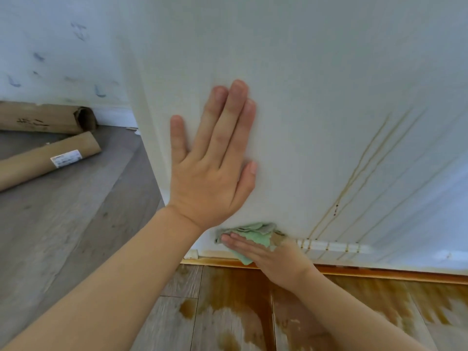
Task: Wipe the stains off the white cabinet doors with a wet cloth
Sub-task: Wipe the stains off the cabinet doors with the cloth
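- Two bare forearms are reaching in from the bottom of the view, the left one crossing from the lower left and the right one from the lower right.
- The wooden floor [76, 224] is lying under them, and a brown puddle [243, 300] is spreading over the boards right in front of the cabinet.
- The right hand [276, 257] is pressing a green cloth [253, 235] against the bottom edge of the white cabinet door [316, 84]; its grip is lying flat on the cloth with the fingers stretched out, holding it down under the palm and fingers rather than clenching it.
- The cloth is sitting bunched at the foot of the door, just below the left hand and touching the door's lower edge.
- The left hand [215, 173] is resting flat on the door above the cloth, its grip released, fingers spread and grasping nothing.
- Thin brown streaks [354, 178] are running down the door to the right of both hands, well apart from the cloth, and reaching the white strip at the bottom.
- Further off at the left, a cardboard tube [48, 160] and a cardboard box [45, 119] are lying on the floor near the wall [58, 46], which is showing a few bluish marks.
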{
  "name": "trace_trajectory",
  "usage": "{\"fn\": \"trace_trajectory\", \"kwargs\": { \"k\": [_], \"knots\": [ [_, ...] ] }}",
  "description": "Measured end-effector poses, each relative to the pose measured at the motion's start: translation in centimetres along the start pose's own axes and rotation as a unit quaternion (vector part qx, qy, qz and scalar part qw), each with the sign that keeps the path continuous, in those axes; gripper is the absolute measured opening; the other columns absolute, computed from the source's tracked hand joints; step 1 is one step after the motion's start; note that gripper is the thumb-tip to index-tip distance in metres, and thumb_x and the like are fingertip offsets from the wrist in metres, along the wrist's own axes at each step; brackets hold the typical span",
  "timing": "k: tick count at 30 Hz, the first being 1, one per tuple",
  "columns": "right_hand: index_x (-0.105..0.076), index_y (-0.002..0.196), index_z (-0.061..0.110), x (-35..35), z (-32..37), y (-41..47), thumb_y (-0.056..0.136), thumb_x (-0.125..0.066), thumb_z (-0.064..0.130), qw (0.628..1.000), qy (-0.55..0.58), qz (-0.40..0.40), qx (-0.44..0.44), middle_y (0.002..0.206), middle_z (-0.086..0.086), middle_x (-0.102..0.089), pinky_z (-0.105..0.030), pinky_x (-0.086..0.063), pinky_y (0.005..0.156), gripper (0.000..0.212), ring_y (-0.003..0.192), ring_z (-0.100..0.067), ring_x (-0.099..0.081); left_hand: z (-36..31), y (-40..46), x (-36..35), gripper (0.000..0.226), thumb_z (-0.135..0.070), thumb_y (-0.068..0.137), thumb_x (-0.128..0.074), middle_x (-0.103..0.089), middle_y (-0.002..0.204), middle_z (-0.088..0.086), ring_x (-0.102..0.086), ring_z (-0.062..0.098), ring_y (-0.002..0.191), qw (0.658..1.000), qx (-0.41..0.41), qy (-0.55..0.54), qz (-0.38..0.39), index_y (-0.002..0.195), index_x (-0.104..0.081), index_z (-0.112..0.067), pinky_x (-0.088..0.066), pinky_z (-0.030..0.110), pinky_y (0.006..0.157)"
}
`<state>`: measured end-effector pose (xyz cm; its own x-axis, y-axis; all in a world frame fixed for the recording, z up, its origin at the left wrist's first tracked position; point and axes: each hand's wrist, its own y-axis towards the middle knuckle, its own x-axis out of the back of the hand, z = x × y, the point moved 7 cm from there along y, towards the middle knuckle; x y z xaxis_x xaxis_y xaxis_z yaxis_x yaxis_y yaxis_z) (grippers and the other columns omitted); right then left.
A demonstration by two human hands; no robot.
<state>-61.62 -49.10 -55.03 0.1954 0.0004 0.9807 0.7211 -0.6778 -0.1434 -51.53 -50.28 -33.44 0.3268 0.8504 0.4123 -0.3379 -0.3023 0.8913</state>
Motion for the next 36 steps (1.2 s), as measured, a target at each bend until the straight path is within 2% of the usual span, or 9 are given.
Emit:
{"fn": "trace_trajectory", "kwargs": {
  "k": [3,7,11,17,23,27,31,33,36],
  "knots": [
    [0.048,0.128,0.036,-1.0,0.8,1.7,0.088,-0.037,-0.013,1.0,-0.004,0.011,0.0,0.151,0.019,0.029,-0.047,-0.051,0.084,0.106,0.135,-0.024,-0.037,-0.1,-0.1,-0.2,0.067,-0.034,0.094,-0.026,0.022,0.151,-0.004,0.008,0.014,0.142,1.0,-0.006,0.01,-0.009,0.147,0.01,-0.012,0.011,0.043,0.112],
    [0.035,0.137,0.038,-4.5,-0.3,2.2,0.077,-0.025,-0.017,0.996,-0.028,0.088,0.005,0.148,0.001,-0.04,-0.052,-0.051,0.076,0.101,0.116,-0.035,-0.054,0.3,-0.1,-0.3,0.068,-0.033,0.094,-0.027,0.022,0.151,-0.003,0.009,0.015,0.142,1.0,-0.016,0.021,-0.01,0.147,0.009,-0.012,0.011,0.043,0.112],
    [0.051,0.124,0.037,-3.7,-2.3,-2.4,0.078,-0.02,-0.024,0.992,-0.062,0.107,0.005,0.159,0.001,0.008,-0.052,-0.051,0.079,0.104,0.13,-0.037,-0.039,0.2,-0.3,-0.3,0.068,-0.033,0.094,-0.028,0.023,0.152,-0.003,0.01,0.015,0.142,1.0,-0.018,0.02,0.001,0.146,0.01,-0.012,0.011,0.044,0.111],
    [0.059,0.114,0.03,-2.6,-5.7,-9.7,0.082,-0.026,-0.027,0.975,-0.136,0.175,-0.022,0.128,0.015,0.06,-0.039,-0.054,0.074,0.107,0.138,-0.034,-0.025,0.3,-0.3,0.1,0.069,-0.034,0.095,-0.029,0.025,0.152,-0.001,0.013,0.017,0.142,0.999,-0.024,0.03,0.03,0.146,0.011,-0.01,0.013,0.044,0.111],
    [0.053,0.123,0.029,-2.4,-5.6,-10.3,0.071,-0.019,-0.031,0.961,-0.141,0.235,-0.045,0.123,0.013,0.063,-0.031,-0.049,0.062,0.107,0.126,-0.026,-0.042,-0.2,0.1,0.1,0.071,-0.04,0.097,-0.026,0.03,0.15,0.001,0.019,0.018,0.141,0.998,-0.008,0.031,0.053,0.144,0.017,-0.01,0.017,0.045,0.109],
    [0.058,0.115,0.021,-2.2,-3.0,-7.5,0.087,-0.031,-0.017,0.962,-0.183,0.202,0.017,0.119,0.009,0.065,-0.031,-0.047,0.091,0.101,0.145,-0.016,0.0,-2.1,0.1,0.4,0.072,-0.038,0.094,-0.028,0.021,0.151,0.02,0.021,0.024,0.139,0.994,0.043,-0.028,0.094,0.143,0.015,-0.007,0.013,0.051,0.109],
    [0.056,0.097,0.017,-0.9,-1.8,-5.7,0.101,-0.031,0.005,0.963,-0.177,0.202,0.033,0.145,0.004,0.039,-0.032,-0.022,0.111,0.087,0.144,-0.02,-0.008,-9.2,-3.0,-1.4,0.072,-0.037,0.091,-0.035,0.017,0.155,0.005,0.006,0.019,0.144,0.977,-0.135,-0.053,0.156,0.148,-0.002,-0.007,0.003,0.051,0.112],
    [0.056,0.1,0.018,-0.5,-2.0,-6.4,0.101,-0.029,0.007,0.965,-0.18,0.189,0.038,0.155,0.005,0.017,-0.031,-0.027,0.107,0.086,0.143,-0.02,-0.015,-9.8,-4.0,-2.9,0.071,-0.037,0.092,-0.034,0.014,0.155,0.006,0.004,0.019,0.144,0.974,-0.155,-0.025,0.163,0.148,-0.004,-0.007,0.005,0.05,0.112],
    [0.046,0.129,0.024,-1.9,-4.9,-8.6,0.096,-0.043,0.009,0.973,-0.198,0.118,0.012,0.142,0.01,0.039,-0.029,-0.043,0.096,0.096,0.141,-0.016,-0.018,-9.5,-4.2,-3.8,0.07,-0.035,0.093,-0.034,0.014,0.156,0.005,0.007,0.018,0.144,0.975,-0.164,0.009,0.148,0.149,-0.003,-0.008,0.007,0.048,0.112]
  ]
}}
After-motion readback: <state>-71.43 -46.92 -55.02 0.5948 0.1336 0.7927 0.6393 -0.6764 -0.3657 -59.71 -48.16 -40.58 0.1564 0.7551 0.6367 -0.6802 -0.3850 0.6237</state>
